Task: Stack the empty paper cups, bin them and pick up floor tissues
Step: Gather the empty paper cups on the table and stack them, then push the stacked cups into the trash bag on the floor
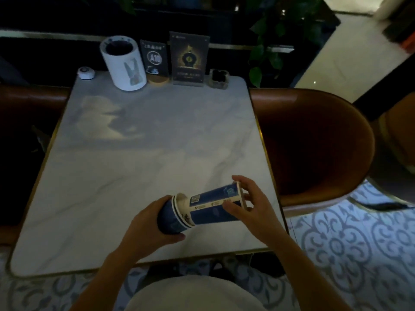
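Note:
Over the near right part of the white marble table (134, 153), both hands hold blue paper cups lying sideways. My left hand (148, 223) grips a stack of nested cups (173, 216), their rims facing right. My right hand (249, 203) holds a single blue cup (213, 205) by its rim end, its base partly pushed into the stack's mouth. No floor tissues are visible in the dim view.
At the table's far edge stand a white cylindrical holder (123, 63), a small white call button (85, 72), two dark sign stands (188, 57) and an ashtray (219, 78). Brown curved chairs (314, 142) flank the table. Patterned floor tiles (348, 243) lie to the right.

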{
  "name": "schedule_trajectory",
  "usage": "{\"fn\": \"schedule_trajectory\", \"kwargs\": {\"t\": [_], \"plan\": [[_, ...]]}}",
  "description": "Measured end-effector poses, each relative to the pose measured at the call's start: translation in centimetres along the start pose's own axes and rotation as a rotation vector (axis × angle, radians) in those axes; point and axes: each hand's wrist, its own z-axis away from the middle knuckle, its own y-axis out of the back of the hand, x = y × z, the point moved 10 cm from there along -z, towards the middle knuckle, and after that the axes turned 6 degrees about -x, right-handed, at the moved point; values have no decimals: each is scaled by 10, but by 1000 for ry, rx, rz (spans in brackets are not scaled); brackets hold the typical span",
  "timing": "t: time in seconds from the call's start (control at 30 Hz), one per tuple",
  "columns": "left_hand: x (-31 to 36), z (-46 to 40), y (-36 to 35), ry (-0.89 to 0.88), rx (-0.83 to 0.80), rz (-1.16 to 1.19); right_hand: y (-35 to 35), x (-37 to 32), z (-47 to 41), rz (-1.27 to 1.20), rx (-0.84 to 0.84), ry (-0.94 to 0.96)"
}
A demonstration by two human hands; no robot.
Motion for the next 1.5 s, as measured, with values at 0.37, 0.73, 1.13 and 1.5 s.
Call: {"fn": "schedule_trajectory", "kwargs": {"t": [0.37,0.73,1.13,1.5], "plan": [[91,-3,-113,-139,-246,-215,44,77,70,-14,-82,-146],[134,-5,-215,-274,-389,-455,71,135,125,-31,-140,-290],[129,12,-220,-182,-444,-550,46,137,124,-17,-198,-253],[72,62,-155,-170,-330,-180,19,116,147,-11,-75,-215]]}}
